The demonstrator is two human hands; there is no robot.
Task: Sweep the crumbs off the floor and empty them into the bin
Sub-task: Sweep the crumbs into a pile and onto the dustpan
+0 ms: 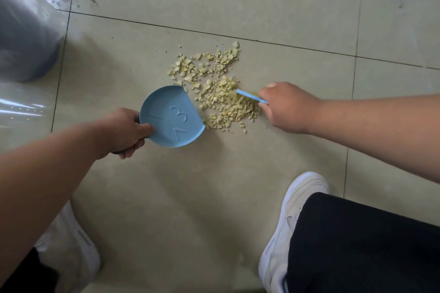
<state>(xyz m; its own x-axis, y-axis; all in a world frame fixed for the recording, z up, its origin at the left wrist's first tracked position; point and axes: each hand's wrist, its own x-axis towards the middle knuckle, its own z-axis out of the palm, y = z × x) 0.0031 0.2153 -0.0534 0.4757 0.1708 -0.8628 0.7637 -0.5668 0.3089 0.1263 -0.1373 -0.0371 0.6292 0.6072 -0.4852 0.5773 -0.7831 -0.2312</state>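
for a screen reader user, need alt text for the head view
Seen from above, a left hand holds a blue dustpan on a tiled floor while the right hand works a small blue brush through a pile of yellow crumbs beside the pan's open edge. The pan looks empty. White shoes show below, and a plastic-lined bin at left.

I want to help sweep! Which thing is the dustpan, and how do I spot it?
Look at the pale tiled floor, then find the heap of yellow crumbs in the middle. Just left of the heap, with its straight edge touching the crumbs, lies the dustpan, held by the left hand. It is the only round, light blue thing, with the numbers 1, 2, 3 raised on it.
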